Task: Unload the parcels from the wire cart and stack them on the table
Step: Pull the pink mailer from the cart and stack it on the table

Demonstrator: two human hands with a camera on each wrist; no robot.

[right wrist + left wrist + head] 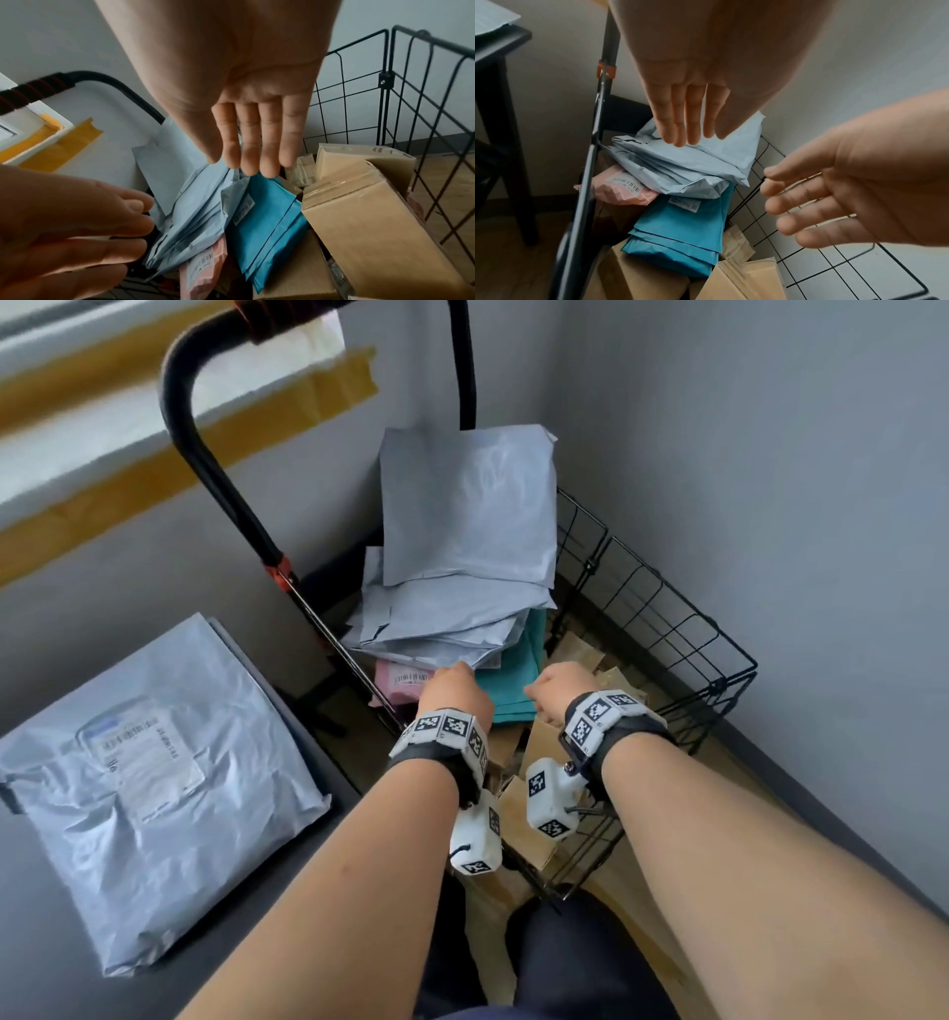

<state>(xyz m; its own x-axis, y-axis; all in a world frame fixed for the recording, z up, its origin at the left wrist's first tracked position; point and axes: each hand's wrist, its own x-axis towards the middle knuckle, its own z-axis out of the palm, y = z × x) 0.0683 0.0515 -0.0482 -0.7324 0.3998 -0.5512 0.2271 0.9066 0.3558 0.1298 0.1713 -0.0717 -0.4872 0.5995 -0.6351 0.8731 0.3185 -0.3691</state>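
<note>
The black wire cart (667, 618) holds a pile of grey poly mailers (462, 608), a teal parcel (508, 695), a pink labelled parcel (400, 680) and brown cardboard boxes (372, 233). My left hand (454, 693) reaches down with straight fingers (685, 121) over the near edge of the grey mailers (693, 166). My right hand (560, 685) hangs beside it, its straight fingers (257, 146) over the top of the teal parcel (267, 223). Neither hand holds anything. I cannot tell whether the fingertips touch the parcels.
One grey parcel (149, 788) with a white label lies on the dark table (41, 968) to the left of the cart. The cart's black handle (195, 428) rises at the back left. Grey walls close in behind and to the right.
</note>
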